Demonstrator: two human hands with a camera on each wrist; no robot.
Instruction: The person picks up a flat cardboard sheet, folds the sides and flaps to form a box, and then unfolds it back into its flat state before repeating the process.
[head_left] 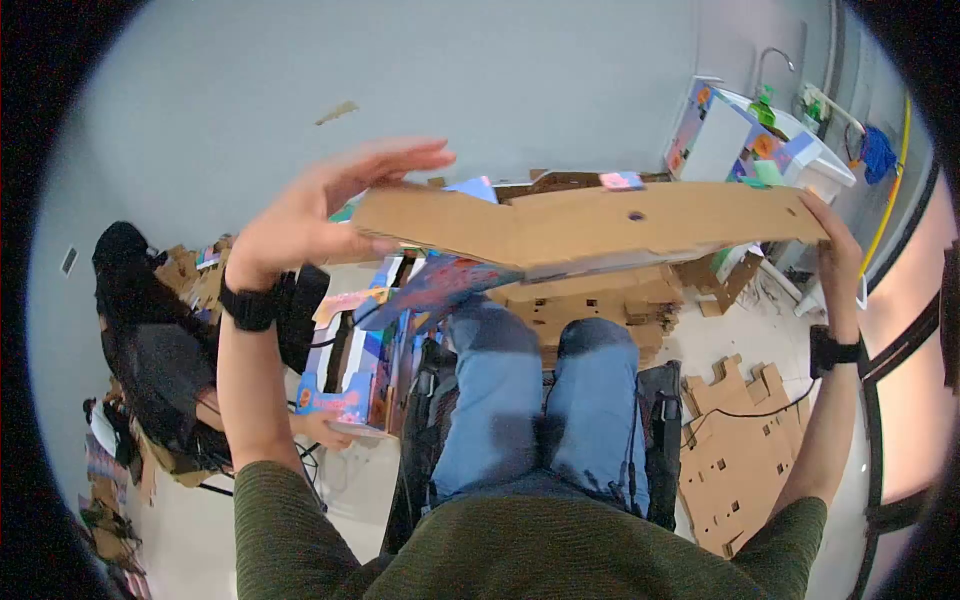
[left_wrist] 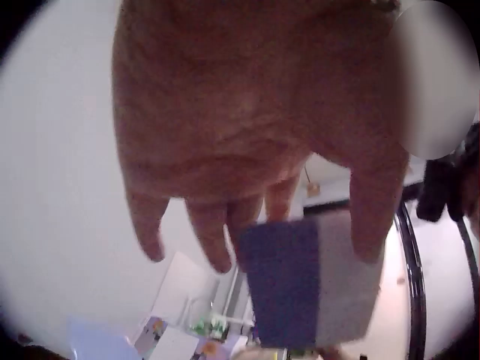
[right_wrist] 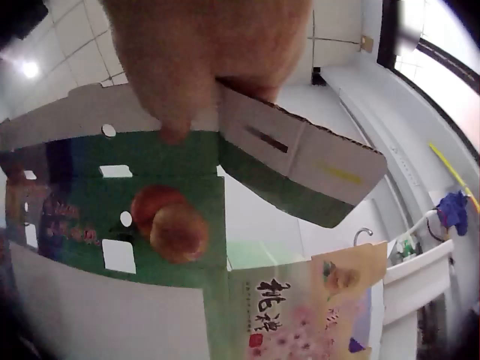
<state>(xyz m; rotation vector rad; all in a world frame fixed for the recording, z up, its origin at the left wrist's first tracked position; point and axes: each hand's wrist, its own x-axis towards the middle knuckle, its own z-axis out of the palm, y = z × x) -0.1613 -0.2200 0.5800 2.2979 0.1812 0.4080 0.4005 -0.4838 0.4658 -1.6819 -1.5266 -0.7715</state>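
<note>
Cardboard sheet [head_left: 600, 225]: flat and raised level above the knees [head_left: 540, 345], with the brown side toward the head camera and the green printed side facing away.
Right hand [head_left: 835, 245]: fingers curled round the sheet's right end, clamping it.
Left hand [head_left: 310, 215]: fingers [head_left: 400, 160] straight and relaxed, stretched over the sheet's left end; I cannot tell whether they touch it.

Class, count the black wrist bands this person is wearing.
2. The left wrist band sits below the left hand. The right wrist band sits below the right hand, which holds the cardboard sheet. None looks hidden.
</note>
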